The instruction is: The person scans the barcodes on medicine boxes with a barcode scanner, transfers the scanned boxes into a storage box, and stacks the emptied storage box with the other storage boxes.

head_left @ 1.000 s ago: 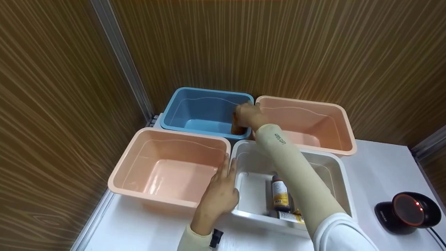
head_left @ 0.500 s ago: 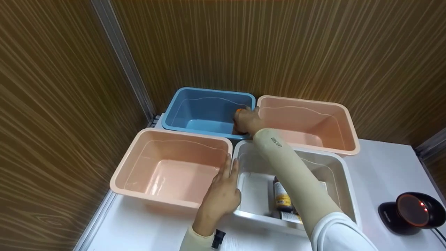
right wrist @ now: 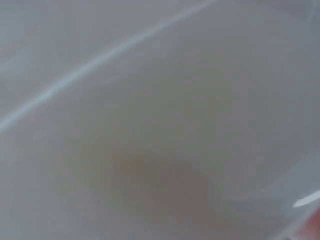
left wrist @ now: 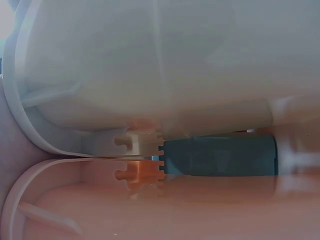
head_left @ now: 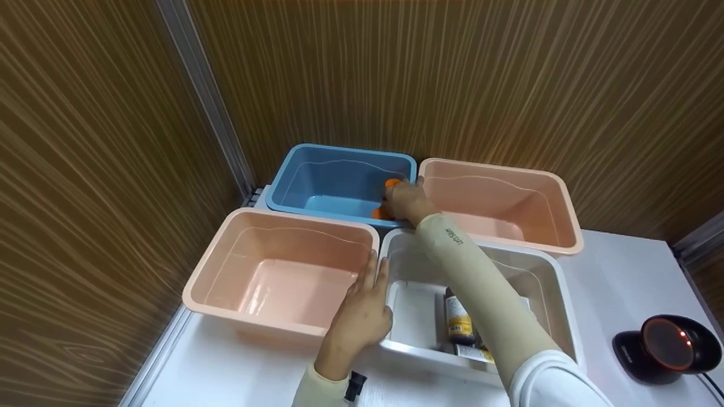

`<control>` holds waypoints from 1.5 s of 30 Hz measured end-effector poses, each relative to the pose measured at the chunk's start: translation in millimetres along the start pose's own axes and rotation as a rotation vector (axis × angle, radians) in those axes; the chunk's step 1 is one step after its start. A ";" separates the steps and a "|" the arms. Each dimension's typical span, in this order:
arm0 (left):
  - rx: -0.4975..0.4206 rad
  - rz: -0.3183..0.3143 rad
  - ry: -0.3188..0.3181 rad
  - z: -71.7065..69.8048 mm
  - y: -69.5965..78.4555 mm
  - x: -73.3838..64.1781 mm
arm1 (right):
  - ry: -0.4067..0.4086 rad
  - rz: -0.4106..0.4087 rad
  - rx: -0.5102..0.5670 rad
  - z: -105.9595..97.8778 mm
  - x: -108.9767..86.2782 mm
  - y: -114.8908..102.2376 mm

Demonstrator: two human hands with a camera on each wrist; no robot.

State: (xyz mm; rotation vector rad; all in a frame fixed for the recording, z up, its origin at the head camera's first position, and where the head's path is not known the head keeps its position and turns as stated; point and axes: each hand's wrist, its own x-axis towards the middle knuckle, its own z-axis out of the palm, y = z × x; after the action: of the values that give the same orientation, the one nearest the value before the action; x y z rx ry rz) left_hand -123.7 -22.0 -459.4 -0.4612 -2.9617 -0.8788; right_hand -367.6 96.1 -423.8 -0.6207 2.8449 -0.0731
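Observation:
My right hand (head_left: 404, 200) reaches into the right end of the blue bin (head_left: 317, 212), its fingers bent around an orange thing (head_left: 392, 183). More orange (head_left: 380, 213) shows below the fingers; the hand hides the middle, so I cannot tell whether it is one thing. My left hand (head_left: 362, 316) lies with straight fingers along the adjoining rims of the front pink bin (head_left: 271, 325) and the white bin (head_left: 435, 357). Inside the white bin, a dark bottle with a white and yellow label (head_left: 459, 319) is partly covered by my right arm.
Another pink bin (head_left: 498, 172) stands at the back right. A labelled container (head_left: 474, 353) lies at the white bin's near side. On the table's right is a black device (head_left: 667, 347) with red lights and a cable. Wood-patterned walls (head_left: 362, 73) rise behind and to the left.
My right hand has stayed in the blue bin, shifting slightly. Bright orange now shows above and below its fingers, where mostly a brownish-orange side showed before. The left hand is nearly still.

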 end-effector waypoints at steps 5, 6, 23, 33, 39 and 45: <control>-0.006 -0.005 -0.020 1.1 -3.9 4.2 | 0.079 -0.068 0.044 -5.5 -9.7 7.4; -0.007 -0.006 -0.023 1.5 -5.1 5.4 | 0.101 -0.087 0.045 -7.4 -12.6 8.5; -0.017 -0.030 -0.016 -2.9 -29.8 23.8 | 0.356 -0.342 0.170 -14.0 -104.3 29.7; -0.022 -0.032 -0.001 -4.7 -36.4 32.6 | -0.036 -0.336 0.054 39.0 -116.9 42.8; -0.013 -0.024 0.000 -3.6 -37.4 33.1 | -0.241 -0.200 0.052 70.5 -114.7 48.0; -0.012 -0.018 0.000 -4.7 -37.1 32.9 | -0.306 -0.147 0.016 85.5 -112.8 53.0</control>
State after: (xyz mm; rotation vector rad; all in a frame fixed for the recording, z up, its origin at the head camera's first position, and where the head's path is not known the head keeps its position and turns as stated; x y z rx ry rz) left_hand -166.0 -45.1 -471.9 -0.4348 -2.9665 -0.8992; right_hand -269.5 191.2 -488.3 -0.7649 2.5005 -0.0229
